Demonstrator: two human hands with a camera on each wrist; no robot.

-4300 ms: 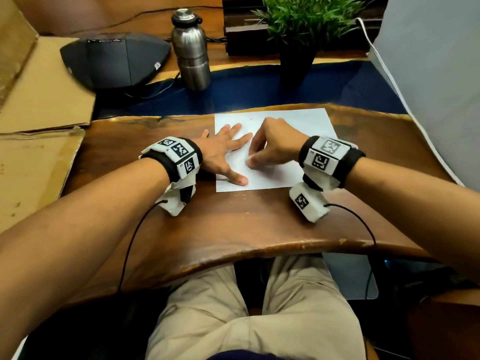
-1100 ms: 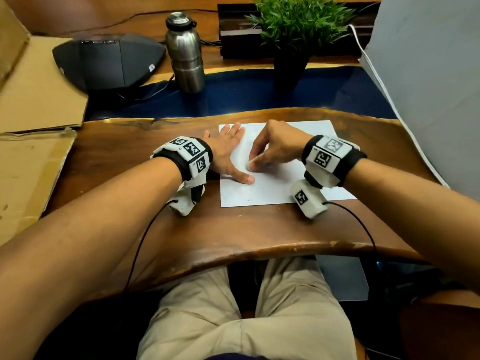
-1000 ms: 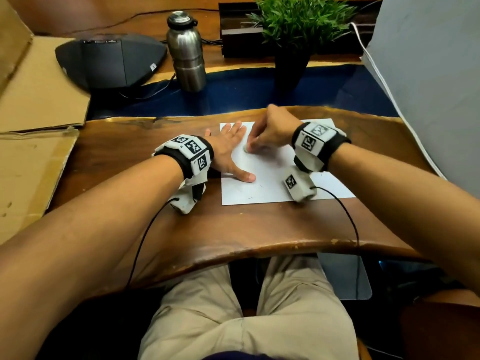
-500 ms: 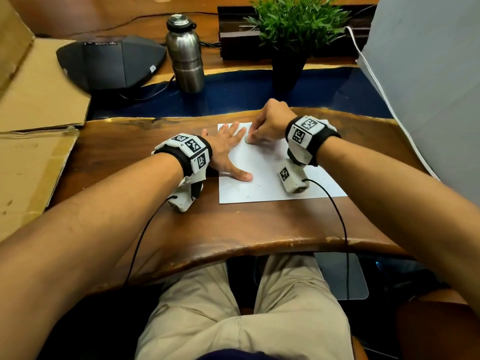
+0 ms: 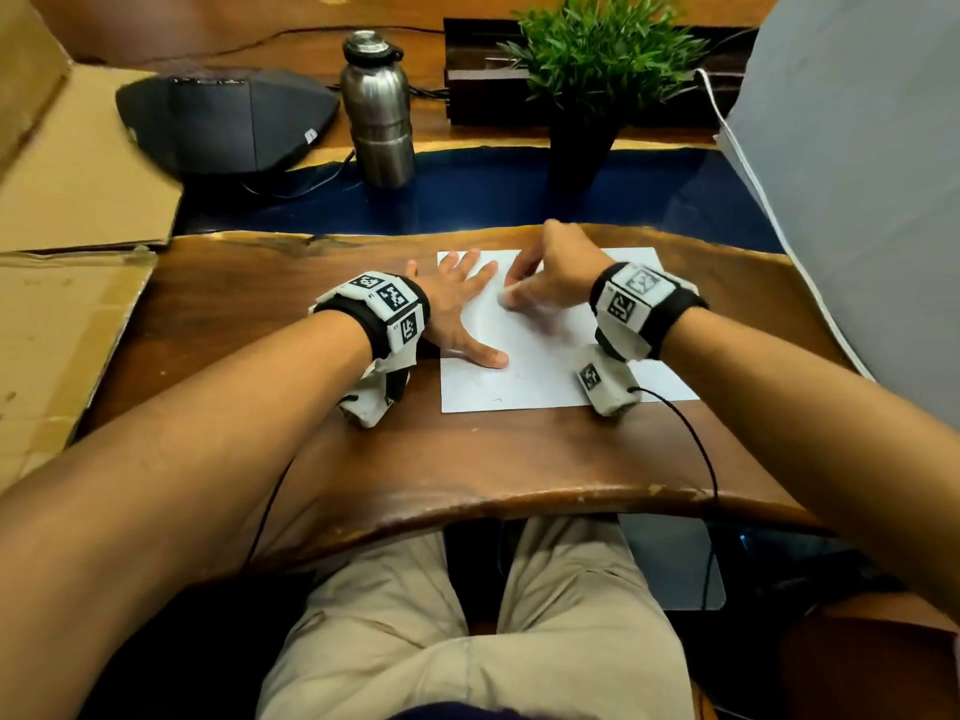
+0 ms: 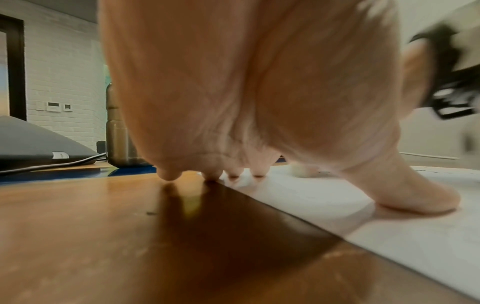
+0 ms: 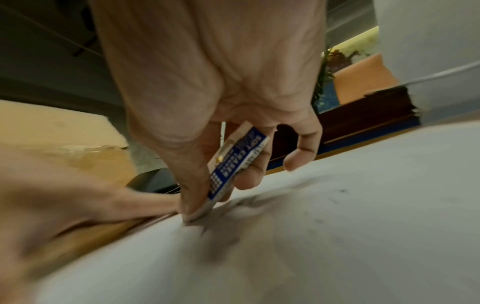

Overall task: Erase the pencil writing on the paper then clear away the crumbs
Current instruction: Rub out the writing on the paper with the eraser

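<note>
A white sheet of paper (image 5: 540, 371) lies on the wooden desk (image 5: 260, 356). My left hand (image 5: 457, 304) lies flat with fingers spread on the paper's left edge, thumb (image 6: 405, 191) pressed on the sheet. My right hand (image 5: 550, 278) pinches a white eraser (image 7: 233, 164) in a blue and white sleeve. The eraser's tip touches the paper near the upper middle. Grey pencil smudges (image 7: 259, 201) and dark crumbs (image 7: 342, 191) lie on the sheet around the eraser. A few small crumbs (image 5: 498, 400) sit near the paper's front edge.
Behind the desk stand a steel bottle (image 5: 376, 106), a potted plant (image 5: 597, 70) and a dark grey device (image 5: 223, 122). Cardboard sheets (image 5: 62, 200) lie to the left. A grey panel (image 5: 857, 174) rises at the right. The desk's front edge (image 5: 519, 496) curves near my lap.
My right hand with the eraser slid from mid-sheet to the paper's far edge, then back toward me. The left hand stayed pressed on the paper.
</note>
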